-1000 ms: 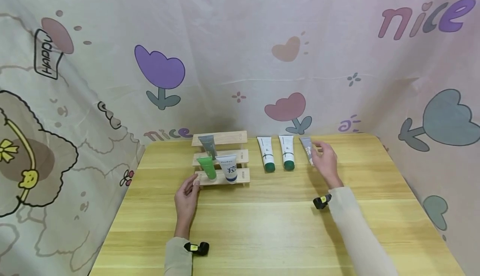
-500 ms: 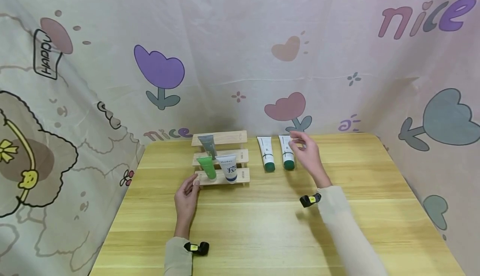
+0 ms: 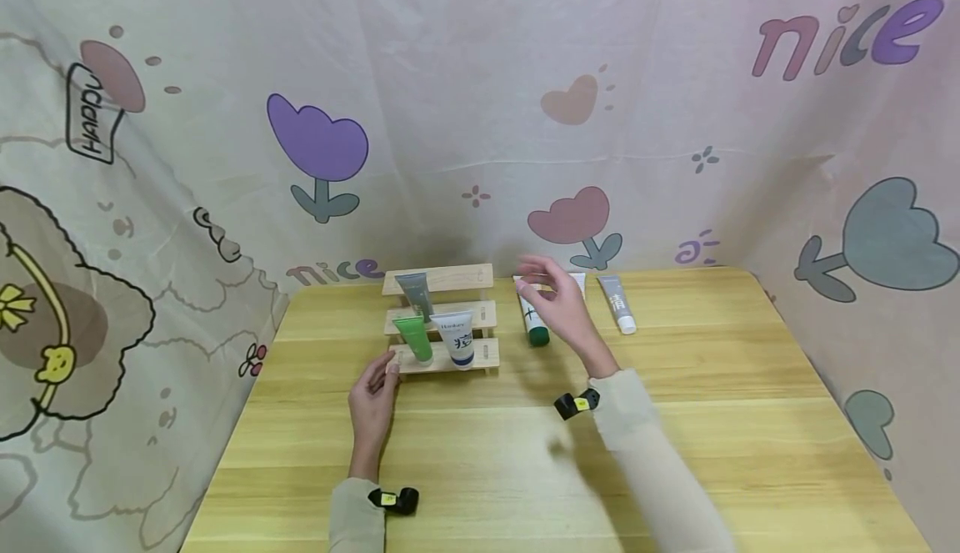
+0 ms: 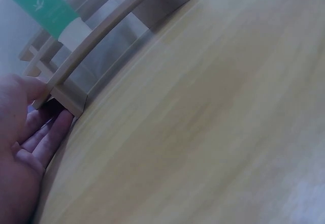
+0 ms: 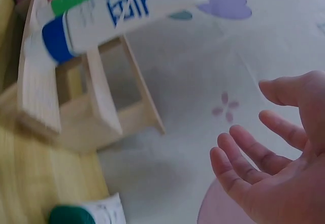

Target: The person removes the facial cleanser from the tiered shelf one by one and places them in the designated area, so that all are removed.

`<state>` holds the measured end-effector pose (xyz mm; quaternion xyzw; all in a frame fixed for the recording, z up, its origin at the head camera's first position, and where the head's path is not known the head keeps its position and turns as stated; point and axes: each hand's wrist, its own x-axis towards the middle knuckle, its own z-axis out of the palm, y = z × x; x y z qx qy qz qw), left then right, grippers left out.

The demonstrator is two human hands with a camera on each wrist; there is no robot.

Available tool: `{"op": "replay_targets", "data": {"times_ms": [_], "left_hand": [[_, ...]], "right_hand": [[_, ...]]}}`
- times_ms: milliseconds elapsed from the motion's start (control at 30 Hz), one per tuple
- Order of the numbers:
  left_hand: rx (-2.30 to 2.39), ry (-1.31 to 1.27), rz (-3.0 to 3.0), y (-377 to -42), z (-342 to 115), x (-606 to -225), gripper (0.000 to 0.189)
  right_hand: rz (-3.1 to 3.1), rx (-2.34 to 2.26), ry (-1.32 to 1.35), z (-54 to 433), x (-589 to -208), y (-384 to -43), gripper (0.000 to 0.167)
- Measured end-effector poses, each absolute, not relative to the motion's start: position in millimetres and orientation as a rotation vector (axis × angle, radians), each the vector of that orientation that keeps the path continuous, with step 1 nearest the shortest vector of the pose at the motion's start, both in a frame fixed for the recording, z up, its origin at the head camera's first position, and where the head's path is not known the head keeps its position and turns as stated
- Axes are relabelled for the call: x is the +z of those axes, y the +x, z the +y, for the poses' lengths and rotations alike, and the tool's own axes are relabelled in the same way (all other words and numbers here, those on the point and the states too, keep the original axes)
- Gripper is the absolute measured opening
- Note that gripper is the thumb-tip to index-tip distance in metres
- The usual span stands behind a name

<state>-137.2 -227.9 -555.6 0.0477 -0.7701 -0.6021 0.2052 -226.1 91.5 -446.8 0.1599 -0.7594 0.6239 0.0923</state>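
My left hand grips the left end of a three-tier wooden rack, thumb on the lowest shelf and fingers against its leg. A green tube and a white tube with a blue cap stand on that bottom shelf. Behind them a dark grey tube is on the middle shelf. My right hand holds nothing; its fingers are spread and loosely bent in the right wrist view. It passes over a white tube with a green cap and mostly hides another white tube.
A silver-grey tube with a white cap lies on the wooden table, right of the white tubes. A printed cloth hangs right behind the table's back edge and along both sides.
My right hand has moved left from the silver-grey tube, across the white tubes, towards the rack. The silver-grey tube has come back into view. My left hand has stayed at the rack.
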Motion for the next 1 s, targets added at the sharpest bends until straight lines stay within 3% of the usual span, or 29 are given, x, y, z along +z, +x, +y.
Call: {"op": "replay_targets", "data": {"times_ms": [233, 567, 1000], "left_hand": [[-1.665, 0.15, -2.161, -137, -230, -556, 0.028], [-1.687, 0.216, -2.142, -149, -242, -594, 0.028], [-1.673, 0.2, -2.19, -138, -229, -554, 0.028]], "right_hand": [[-2.243, 1.889, 0.634, 57, -430, -222, 0.043], [-2.281, 1.993, 0.768, 10, -422, -236, 0.049], [-2.508, 1.904, 0.899, -11, -414, -247, 0.05]]}}
